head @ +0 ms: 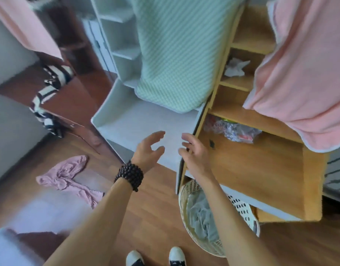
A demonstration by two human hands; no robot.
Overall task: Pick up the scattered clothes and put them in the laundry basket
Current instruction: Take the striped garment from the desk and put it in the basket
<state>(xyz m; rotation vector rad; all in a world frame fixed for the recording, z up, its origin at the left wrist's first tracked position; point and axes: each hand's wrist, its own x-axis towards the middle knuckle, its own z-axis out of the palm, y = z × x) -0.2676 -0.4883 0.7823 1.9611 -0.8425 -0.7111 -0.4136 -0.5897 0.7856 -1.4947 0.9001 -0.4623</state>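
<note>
My left hand (pixel 149 149), with a dark bead bracelet on the wrist, reaches forward with fingers apart and holds nothing. My right hand (pixel 193 152) is beside it, fingers spread, empty, at the edge of the wooden shelf unit. The cream laundry basket (pixel 244 208) stands on the floor below my right forearm, with a grey garment (pixel 201 215) inside. A pink garment (pixel 69 175) lies crumpled on the floor to the left. A green checked blanket (pixel 175 54) hangs over the white shelving ahead. A pink blanket (pixel 299 70) drapes over the wooden shelves. A black-and-white striped garment (pixel 48 98) hangs off a brown desk.
The white shelf unit (pixel 127 120) and the wooden shelf unit (pixel 261 169) stand ahead. A crumpled white cloth (pixel 235 68) and a plastic bag (pixel 236 130) lie on the wooden shelves. The brown desk (pixel 69 100) is at the left. My shoes (pixel 155 257) show on the wooden floor.
</note>
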